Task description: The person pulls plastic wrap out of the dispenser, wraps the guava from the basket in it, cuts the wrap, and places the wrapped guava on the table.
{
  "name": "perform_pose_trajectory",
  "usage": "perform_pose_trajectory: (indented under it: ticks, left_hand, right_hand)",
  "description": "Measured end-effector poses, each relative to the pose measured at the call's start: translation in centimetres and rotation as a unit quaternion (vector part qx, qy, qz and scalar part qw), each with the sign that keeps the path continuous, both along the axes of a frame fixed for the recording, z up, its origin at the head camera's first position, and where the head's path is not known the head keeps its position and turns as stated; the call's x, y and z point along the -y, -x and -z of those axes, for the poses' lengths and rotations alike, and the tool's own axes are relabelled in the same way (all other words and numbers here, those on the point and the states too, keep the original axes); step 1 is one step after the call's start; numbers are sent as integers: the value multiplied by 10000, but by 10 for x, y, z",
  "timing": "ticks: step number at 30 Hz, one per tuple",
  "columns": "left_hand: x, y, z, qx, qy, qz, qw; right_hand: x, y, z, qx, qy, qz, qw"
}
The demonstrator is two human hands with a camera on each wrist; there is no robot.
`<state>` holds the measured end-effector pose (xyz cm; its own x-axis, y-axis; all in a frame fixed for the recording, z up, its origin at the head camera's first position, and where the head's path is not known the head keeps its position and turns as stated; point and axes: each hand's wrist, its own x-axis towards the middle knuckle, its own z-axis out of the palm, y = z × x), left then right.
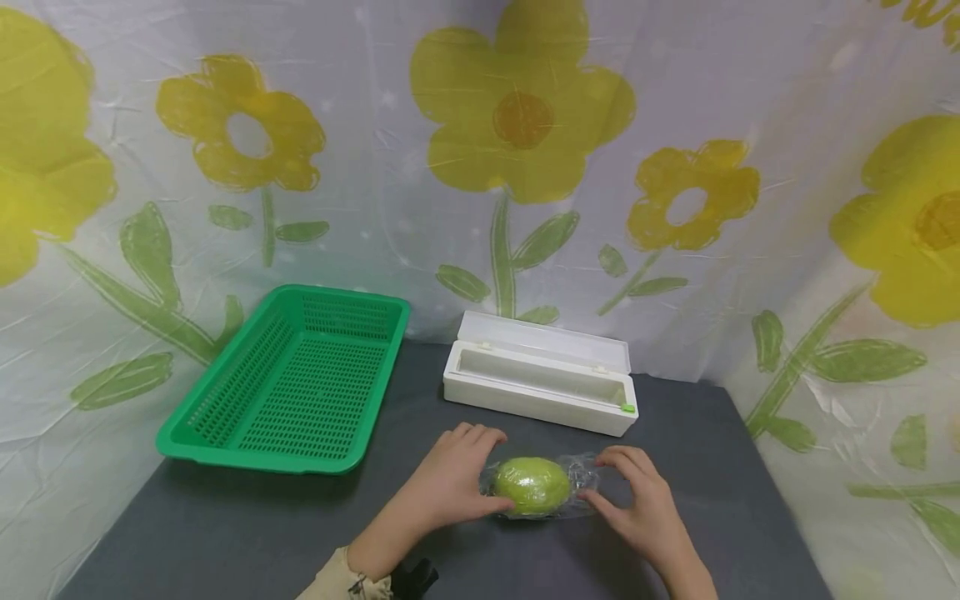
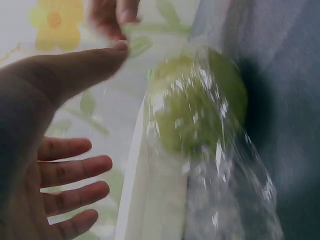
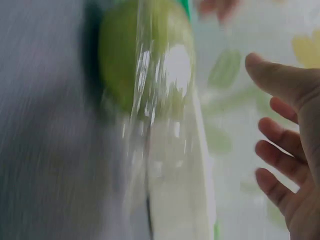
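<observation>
A yellow-green oval fruit (image 1: 532, 485) lies on the dark table, wrapped in clear plastic film (image 1: 583, 479) whose loose ends stick out at both sides. To its left is my left hand (image 1: 456, 475), thumb near the fruit and fingers spread. The left wrist view shows this hand's fingers (image 2: 75, 170) straight, holding nothing. On the other side my right hand (image 1: 637, 504) hovers by the film's right end, thumb and fingers apart. Its fingers (image 3: 280, 142) look relaxed in the right wrist view, with nothing between them. Shiny film covers the fruit (image 3: 117, 55) there.
Behind the fruit stands a long white box (image 1: 536, 404) with its lid (image 1: 543, 340) raised and a small green piece (image 1: 628, 408) at its right end. A green plastic basket (image 1: 375, 392) sits at the back left. A flower-printed curtain (image 1: 360, 208) surrounds the table.
</observation>
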<state>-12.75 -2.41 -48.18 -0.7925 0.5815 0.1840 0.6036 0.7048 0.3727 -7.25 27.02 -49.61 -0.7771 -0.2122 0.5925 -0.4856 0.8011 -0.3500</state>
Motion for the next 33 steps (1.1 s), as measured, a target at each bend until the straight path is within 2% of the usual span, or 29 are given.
perform_pose_trajectory:
  ticks: [3,5,11,15,18,22,28,33]
  left_hand:
    - [-14,2,2,-22,288,120,9995]
    - [-23,4,7,-83,537,223,9983]
    - [-41,10,29,-44,1353,399,9900]
    - [-46,10,42,-134,1742,359,9840]
    - [-47,12,48,-394,1732,298,9836]
    - [-47,17,50,-515,1498,200,9872]
    - [-44,20,47,-445,1208,255,9914]
    - [-40,23,42,-135,989,366,9943]
  right_hand:
    - [22,5,-3,178,-341,-594,9975]
    - [36,8,-1,509,-606,-836,9934]
    - [62,12,15,1697,-1391,-885,9716]
    - [66,12,28,1887,-1512,-721,9676]
    - [66,13,34,1911,-1463,-606,9687]
    - [61,21,37,2099,-1295,-549,9675]
    - [55,31,38,2336,-1163,-385,9646]
    - [56,34,33,2387,-1306,-336,9617]
